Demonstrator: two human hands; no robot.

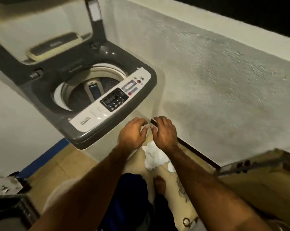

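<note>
Where the beige floor tiles meet the washer's base, a crumpled white cloth (153,155) lies in soft, creased folds, its upper edge hidden under the right wrist. At its twelve o'clock the left hand (132,132) and the right hand (166,132) hover almost fingertip to fingertip, both loosely curled and grasping nothing. At ten o'clock stands a grey-rimmed top-loading washing machine (94,112), lid raised, with a smooth plastic panel. At two o'clock rises a rough, stippled white plaster wall (224,72).
</note>
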